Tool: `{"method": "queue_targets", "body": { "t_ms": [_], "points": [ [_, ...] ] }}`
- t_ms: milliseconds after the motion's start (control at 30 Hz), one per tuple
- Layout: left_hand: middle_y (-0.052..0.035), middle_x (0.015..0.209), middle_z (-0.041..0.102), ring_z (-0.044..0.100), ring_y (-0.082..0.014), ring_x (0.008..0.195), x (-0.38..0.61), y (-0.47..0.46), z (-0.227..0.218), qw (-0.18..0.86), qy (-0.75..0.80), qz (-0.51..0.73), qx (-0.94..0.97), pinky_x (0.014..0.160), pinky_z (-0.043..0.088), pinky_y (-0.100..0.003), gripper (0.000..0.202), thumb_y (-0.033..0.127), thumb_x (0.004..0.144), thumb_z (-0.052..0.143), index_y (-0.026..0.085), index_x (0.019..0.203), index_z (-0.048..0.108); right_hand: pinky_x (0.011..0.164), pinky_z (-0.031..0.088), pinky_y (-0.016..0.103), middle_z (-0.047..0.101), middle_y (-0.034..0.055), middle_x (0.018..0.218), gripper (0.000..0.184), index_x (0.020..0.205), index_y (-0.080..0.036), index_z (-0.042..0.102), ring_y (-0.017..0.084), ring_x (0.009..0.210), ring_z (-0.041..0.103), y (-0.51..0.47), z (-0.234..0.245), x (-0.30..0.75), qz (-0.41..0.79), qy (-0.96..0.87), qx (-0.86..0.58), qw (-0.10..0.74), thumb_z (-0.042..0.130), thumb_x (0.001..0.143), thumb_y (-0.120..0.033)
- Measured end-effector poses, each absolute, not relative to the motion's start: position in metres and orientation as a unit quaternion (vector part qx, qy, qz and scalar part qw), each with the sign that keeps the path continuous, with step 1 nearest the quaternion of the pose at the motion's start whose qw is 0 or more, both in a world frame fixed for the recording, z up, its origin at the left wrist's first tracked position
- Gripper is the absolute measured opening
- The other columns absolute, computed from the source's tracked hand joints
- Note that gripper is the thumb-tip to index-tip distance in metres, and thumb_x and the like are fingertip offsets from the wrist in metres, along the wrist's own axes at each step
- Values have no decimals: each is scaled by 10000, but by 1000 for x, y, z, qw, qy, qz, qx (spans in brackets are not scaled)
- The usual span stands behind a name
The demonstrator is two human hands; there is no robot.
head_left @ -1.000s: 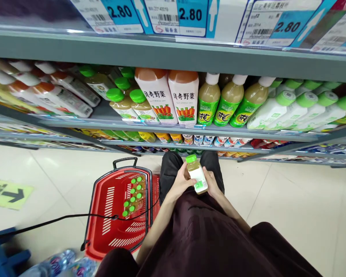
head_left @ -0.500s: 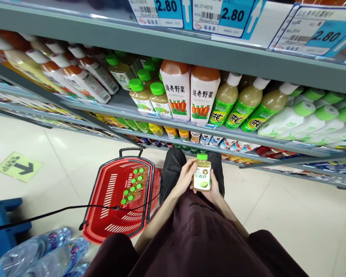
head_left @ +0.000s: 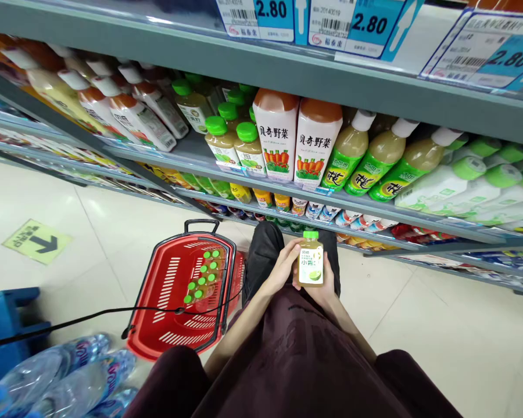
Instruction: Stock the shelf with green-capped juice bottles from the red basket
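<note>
Both of my hands hold one small juice bottle (head_left: 311, 264) upright over my lap; it has a green cap and a white label with a lime picture. My left hand (head_left: 285, 264) grips its left side, fingers at the upper edge. Around the right side and behind the bottle curls my right hand (head_left: 326, 281), its fingers partly hidden. To the left on the floor stands a red shopping basket (head_left: 163, 316), with several green-capped bottles (head_left: 203, 277) lined up inside it. More green-capped bottles (head_left: 220, 136) stand on the shelf ahead.
The grey shelf (head_left: 192, 152) crosses the view, carrying carrot juice bottles (head_left: 276, 136), green-labelled bottles (head_left: 346, 151) and white cartons (head_left: 440, 183). Price tags (head_left: 368, 23) line the shelf edge above. Water bottles (head_left: 82, 383) and a blue stool-like object (head_left: 4, 331) are at lower left. A black cord (head_left: 91, 317) crosses the basket.
The bottle has turned slightly in my hands, so its label faces me differently. The shelf scene has shifted a little to the right with my head. Both hands still hold the bottle.
</note>
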State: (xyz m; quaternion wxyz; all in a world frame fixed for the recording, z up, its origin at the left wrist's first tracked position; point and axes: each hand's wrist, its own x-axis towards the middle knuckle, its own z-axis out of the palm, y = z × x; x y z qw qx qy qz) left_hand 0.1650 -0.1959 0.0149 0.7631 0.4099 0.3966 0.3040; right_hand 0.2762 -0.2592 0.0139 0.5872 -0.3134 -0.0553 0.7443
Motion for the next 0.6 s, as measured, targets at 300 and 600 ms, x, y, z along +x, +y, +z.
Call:
{"method": "queue_targets", "body": {
  "t_ms": [300,600],
  "points": [
    [70,593,511,442,-62,404,165,-196,15,757,403,302,416,353,388,-159,661,641,926,582,144,1361,566,470,519,328,767,72,777,605,1058,-197,717,236,552,690,-260,14,276,745,-39,-301,594,432,950,-719],
    [68,593,513,440,-63,392,166,-197,17,754,409,301,417,342,391,-166,664,639,928,577,136,1362,563,460,504,320,756,73,747,618,1031,-180,727,226,528,676,-260,12,277,743,-34,-309,592,435,947,-718]
  ]
}}
